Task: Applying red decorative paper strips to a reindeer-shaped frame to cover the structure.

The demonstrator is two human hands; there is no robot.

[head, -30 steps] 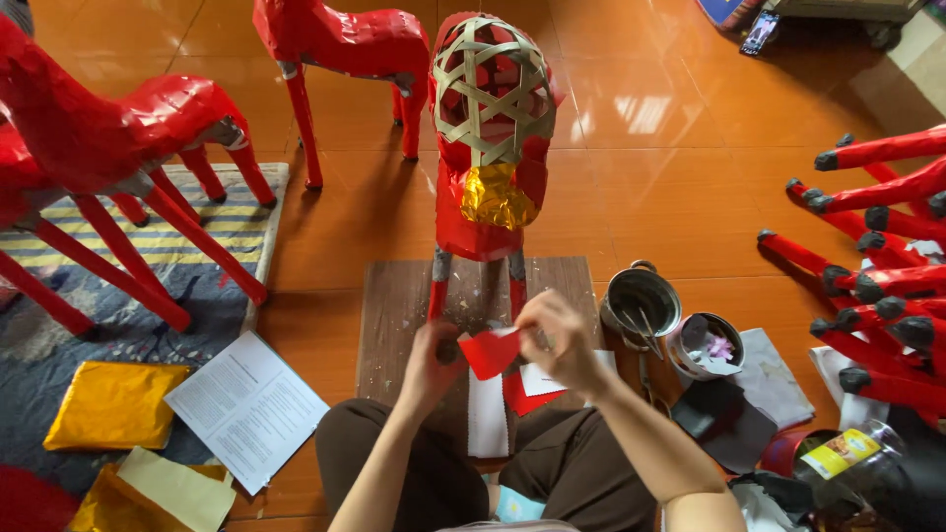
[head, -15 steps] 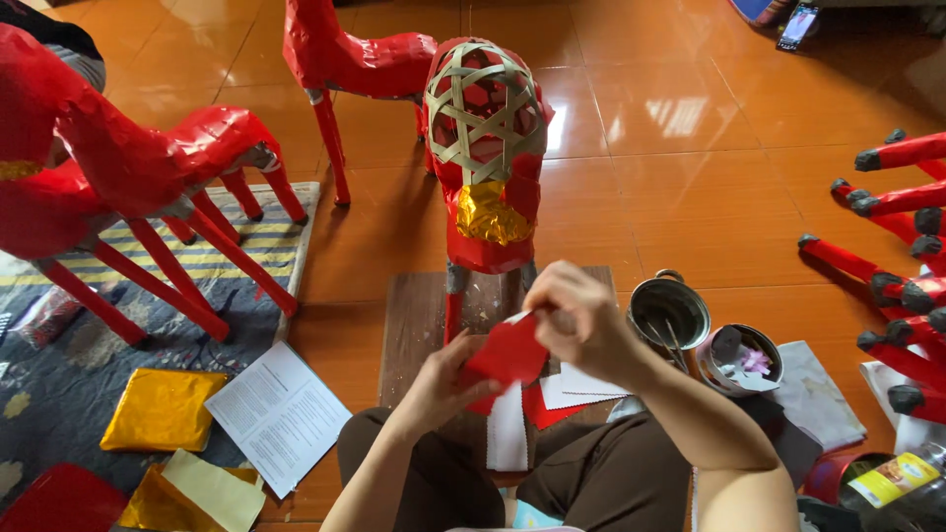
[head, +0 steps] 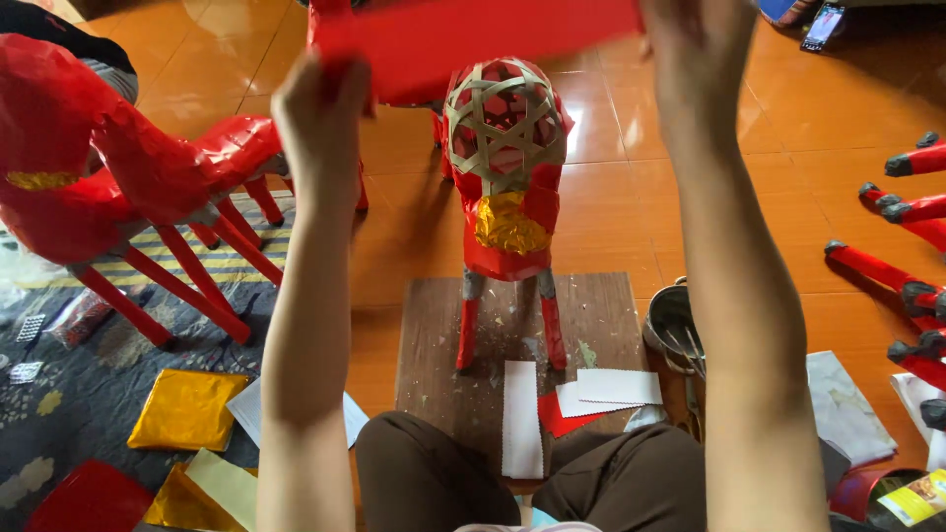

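A wide sheet of red paper [head: 473, 39] is stretched across the top of the view, raised high in front of me. My left hand [head: 320, 103] pinches its left end and my right hand [head: 695, 44] grips its right end. Below it stands a red paper horse figure [head: 507, 222] with a bare woven bamboo head and a gold patch on its chest. The figure's legs rest on a brown board [head: 434, 335]. Cut paper strips [head: 522, 419], white side up, lie on the board's near edge by my knees.
Finished red paper horses [head: 108, 167] stand at the left on a striped mat. More red legs with black tips [head: 907, 212] jut in from the right. A metal pot [head: 675, 320] sits right of the board. Gold and red sheets [head: 187, 409] lie at lower left; a phone [head: 823, 25] lies far right.
Both hands rose from lap height, where they were handling folded red paper, to the top of the view. The paper is now spread wide between them.
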